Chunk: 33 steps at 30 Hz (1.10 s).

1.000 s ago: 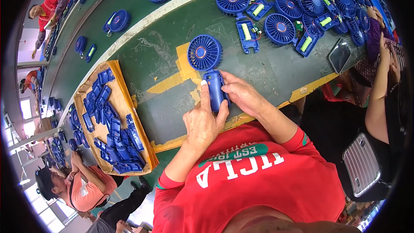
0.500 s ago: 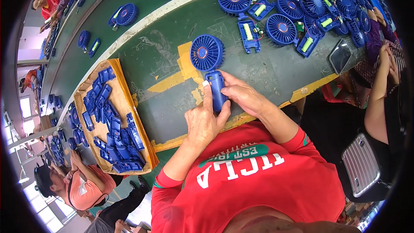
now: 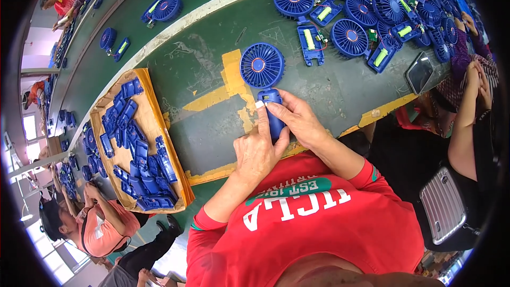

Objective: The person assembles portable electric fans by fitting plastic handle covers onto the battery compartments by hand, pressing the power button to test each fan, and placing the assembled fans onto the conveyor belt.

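Note:
A blue handheld fan (image 3: pixel 262 65) is between my hands at the table's front edge, its round grille pointing away from me. A small lit display shows near the top of its handle. My left hand (image 3: pixel 255 151) grips the handle from the left, index finger laid up along it beside the display. From the right, my right hand (image 3: pixel 303 119) closes on the handle, thumb pressed on its front just below the display. Its other fingers are partly hidden behind the handle.
A cardboard tray (image 3: pixel 188 194) of blue plastic casings stands to the left. Opened fans (image 3: pixel 350 37) with green batteries pile up at the right, near a phone (image 3: pixel 419 72). Beyond runs a green belt (image 3: pixel 141 53) carrying fan parts. A co-worker's hands (image 3: pixel 474 79) are at far right.
The fan and both hands have shifted slightly right and toward me. My right thumb has moved in toward the display. Fan parts on the belt have moved right.

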Motion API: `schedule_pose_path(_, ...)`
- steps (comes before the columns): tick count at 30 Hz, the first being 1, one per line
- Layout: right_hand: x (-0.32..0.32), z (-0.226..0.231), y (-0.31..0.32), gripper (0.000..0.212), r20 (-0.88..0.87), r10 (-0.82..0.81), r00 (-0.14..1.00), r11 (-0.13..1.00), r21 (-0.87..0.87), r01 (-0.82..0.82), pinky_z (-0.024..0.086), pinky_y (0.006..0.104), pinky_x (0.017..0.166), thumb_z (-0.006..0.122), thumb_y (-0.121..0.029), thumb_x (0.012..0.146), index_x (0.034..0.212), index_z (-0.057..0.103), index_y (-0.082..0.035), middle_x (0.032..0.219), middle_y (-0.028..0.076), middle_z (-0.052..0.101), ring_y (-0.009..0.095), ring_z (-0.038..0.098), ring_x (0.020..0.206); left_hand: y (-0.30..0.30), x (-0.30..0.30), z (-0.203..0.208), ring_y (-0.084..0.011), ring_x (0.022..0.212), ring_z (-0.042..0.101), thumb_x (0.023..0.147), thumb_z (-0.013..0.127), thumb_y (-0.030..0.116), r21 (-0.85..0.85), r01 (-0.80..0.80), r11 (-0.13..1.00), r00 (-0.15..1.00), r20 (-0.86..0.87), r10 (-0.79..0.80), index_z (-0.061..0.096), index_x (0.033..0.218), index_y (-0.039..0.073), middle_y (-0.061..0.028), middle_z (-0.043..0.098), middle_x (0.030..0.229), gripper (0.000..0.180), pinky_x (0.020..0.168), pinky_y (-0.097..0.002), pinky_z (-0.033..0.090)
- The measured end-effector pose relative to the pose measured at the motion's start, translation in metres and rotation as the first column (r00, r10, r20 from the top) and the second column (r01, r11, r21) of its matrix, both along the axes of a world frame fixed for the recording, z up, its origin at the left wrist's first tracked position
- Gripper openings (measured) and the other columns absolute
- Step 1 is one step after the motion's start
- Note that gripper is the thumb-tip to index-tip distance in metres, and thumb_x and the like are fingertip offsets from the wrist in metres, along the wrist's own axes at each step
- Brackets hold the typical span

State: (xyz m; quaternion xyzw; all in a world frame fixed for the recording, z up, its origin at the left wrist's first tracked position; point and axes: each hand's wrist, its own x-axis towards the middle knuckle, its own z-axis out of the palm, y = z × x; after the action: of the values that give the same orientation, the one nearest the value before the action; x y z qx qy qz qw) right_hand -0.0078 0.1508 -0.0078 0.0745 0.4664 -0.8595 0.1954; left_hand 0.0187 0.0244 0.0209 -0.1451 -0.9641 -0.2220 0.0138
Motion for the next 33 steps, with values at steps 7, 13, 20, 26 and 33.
schedule_pose_path(7, 0.001, -0.003, 0.007, 0.04, 0.064, -0.039, 0.997, 0.996, -0.08, 0.044, 0.045, 0.0271, 0.089, 0.051, -0.015, 0.093, 0.127, 0.041, 0.002, 0.115, 0.009, 0.054, 0.013, 0.053, 0.103, -0.004, -0.003, 0.001, -0.0242, 0.051, 0.062, 0.078, 0.067, 0.035, 0.142, -0.114, 0.983, 0.962, 0.264, 0.074, 0.045, 0.115, -0.009, -0.0147, 0.061, 0.062, 0.062, 0.048, -0.0352, 0.049)
schedule_pose_path(13, 0.002, 0.006, 0.011, 0.043, 0.033, 0.001, 0.999, 0.967, -0.253, 0.007, 0.04, 0.0341, 0.096, 0.05, -0.02, 0.093, 0.129, 0.039, 0.002, 0.128, 0.014, 0.047, 0.019, 0.049, 0.113, -0.014, -0.015, -0.014, -0.01, 0.057, 0.057, 0.089, 0.056, 0.037, 0.692, -0.541, 0.478, 0.624, 0.712, -0.323, 0.05, 0.095, -0.001, -0.0064, 0.06, 0.075, 0.039, 0.051, -0.0235, 0.046)
schedule_pose_path(20, 0.005, 0.007, 0.011, 0.042, -0.024, -0.027, 0.999, 0.954, -0.299, 0.018, 0.037, 0.0367, 0.1, 0.05, -0.02, 0.093, 0.127, 0.039, 0.002, 0.13, 0.016, 0.045, 0.023, 0.045, 0.12, -0.012, -0.013, -0.006, -0.0078, 0.052, 0.05, 0.087, 0.059, 0.037, 0.693, -0.443, 0.569, 0.672, 0.677, -0.3, 0.051, 0.093, 0.0, -0.0039, 0.056, 0.068, 0.038, 0.047, -0.0223, 0.041)
schedule_pose_path(26, 0.002, 0.012, 0.014, 0.044, -0.03, -0.018, 0.999, 0.962, -0.274, 0.009, 0.04, 0.0391, 0.098, 0.056, -0.014, 0.089, 0.127, 0.04, 0.0, 0.124, 0.017, 0.05, 0.026, 0.05, 0.115, -0.009, -0.007, -0.001, -0.0183, 0.058, 0.059, 0.087, 0.058, 0.029, 0.59, -0.26, 0.765, 0.814, 0.56, -0.156, 0.051, 0.103, -0.003, -0.0117, 0.06, 0.07, 0.036, 0.052, -0.0282, 0.046)
schedule_pose_path(33, 0.006, 0.017, 0.016, 0.044, -0.007, -0.034, 0.999, 0.967, -0.251, 0.031, 0.044, 0.0385, 0.094, 0.06, -0.01, 0.086, 0.125, 0.041, -0.001, 0.115, 0.016, 0.056, 0.026, 0.056, 0.107, -0.005, -0.004, 0.009, -0.0376, 0.072, 0.065, 0.085, 0.06, 0.023, 0.473, -0.12, 0.873, 0.905, 0.414, -0.099, 0.051, 0.105, -0.006, -0.0214, 0.063, 0.075, 0.036, 0.06, -0.0381, 0.05)
